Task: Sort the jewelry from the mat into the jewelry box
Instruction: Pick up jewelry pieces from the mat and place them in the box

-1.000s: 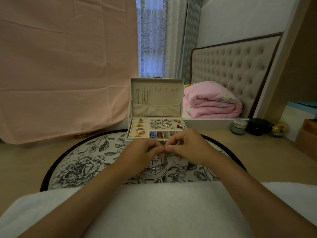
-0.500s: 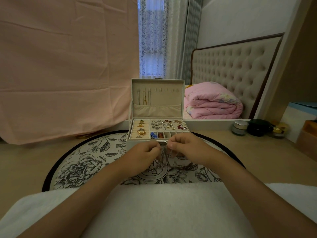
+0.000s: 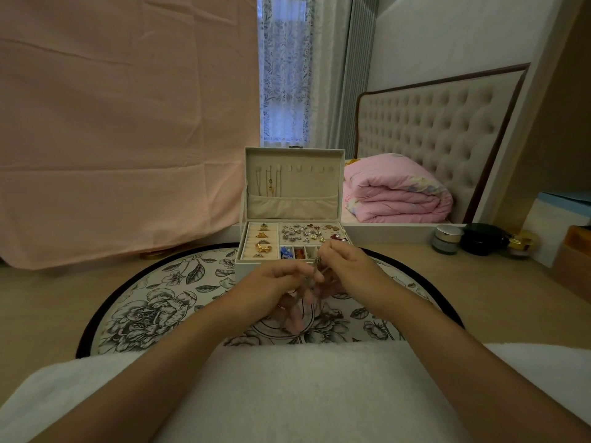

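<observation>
- Left hand (image 3: 271, 289): raised over the middle of the mat (image 3: 150, 302), fingers curled in, thumb and forefinger pinched on a thin chain (image 3: 315, 266). The lower fingers are blurred, so how far they curl I cannot tell.
- Chain: a fine dark strand, with a small lump at its top end; it hangs between the two hands and its lower part is lost in blur against the mat's pattern.
- Right hand (image 3: 348, 266): just beside the left hand, a little higher and nearer the box, fingertips nipped together on the top of the same chain; the rest of the hand loosely closed.
- Jewelry box (image 3: 294, 187): stands at the far edge of the mat, directly behind the hands, lid upright. Two or three necklaces hang inside the lid on the left. Gold rings sit in the left ring rolls, a heap of small silver and red pieces in the upper right tray, blue pieces in a small front compartment.
- The right hand covers the box's front right corner.
- White towel (image 3: 294, 394): lies across the near foreground under both forearms.
- Jars (image 3: 447, 239): stand well to the right of the box, on the floor by the bed edge.
</observation>
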`<state>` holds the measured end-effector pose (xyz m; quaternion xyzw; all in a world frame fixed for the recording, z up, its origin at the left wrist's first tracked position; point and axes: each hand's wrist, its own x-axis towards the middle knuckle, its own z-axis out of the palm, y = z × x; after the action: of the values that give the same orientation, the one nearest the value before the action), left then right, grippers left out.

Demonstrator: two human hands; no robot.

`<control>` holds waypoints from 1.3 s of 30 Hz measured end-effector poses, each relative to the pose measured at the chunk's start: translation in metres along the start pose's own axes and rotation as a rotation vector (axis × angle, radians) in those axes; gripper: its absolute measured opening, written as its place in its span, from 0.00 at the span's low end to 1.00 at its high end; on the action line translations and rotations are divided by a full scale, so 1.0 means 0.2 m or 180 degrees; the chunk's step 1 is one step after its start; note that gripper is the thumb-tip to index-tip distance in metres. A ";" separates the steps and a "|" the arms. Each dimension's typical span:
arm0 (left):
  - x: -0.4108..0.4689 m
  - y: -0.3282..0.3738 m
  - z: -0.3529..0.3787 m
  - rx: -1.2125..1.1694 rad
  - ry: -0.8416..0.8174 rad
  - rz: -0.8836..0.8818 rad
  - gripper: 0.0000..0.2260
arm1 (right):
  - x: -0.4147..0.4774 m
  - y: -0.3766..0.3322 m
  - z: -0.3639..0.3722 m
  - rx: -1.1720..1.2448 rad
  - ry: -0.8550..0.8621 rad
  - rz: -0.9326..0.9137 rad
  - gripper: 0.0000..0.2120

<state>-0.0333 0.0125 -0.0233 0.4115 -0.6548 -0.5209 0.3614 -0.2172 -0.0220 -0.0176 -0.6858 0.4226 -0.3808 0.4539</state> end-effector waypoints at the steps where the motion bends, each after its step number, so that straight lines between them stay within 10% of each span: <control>1: 0.00 0.00 0.00 0.0110 0.0028 0.0051 0.10 | 0.00 0.00 0.00 0.0032 0.0011 -0.0016 0.12; 9: 0.05 -0.08 0.01 0.1124 0.1024 0.0910 0.16 | -0.01 0.01 -0.01 -0.0218 -0.0232 -0.0164 0.12; 18: 0.04 -0.05 -0.02 0.0584 0.0769 0.0440 0.03 | -0.01 0.00 -0.06 -0.0260 -0.0237 -0.0244 0.07; 27: 0.03 -0.04 0.00 -0.0210 0.0310 -0.0148 0.11 | 0.01 0.03 -0.06 -0.0623 0.0294 -0.0505 0.09; 39: 0.02 -0.03 0.01 0.0508 0.0565 -0.0004 0.13 | -0.01 0.00 -0.05 -0.0915 0.0059 -0.0565 0.02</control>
<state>-0.0354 0.0087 -0.0297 0.4839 -0.6594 -0.4289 0.3837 -0.2279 -0.0224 -0.0149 -0.7748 0.4147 -0.3613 0.3119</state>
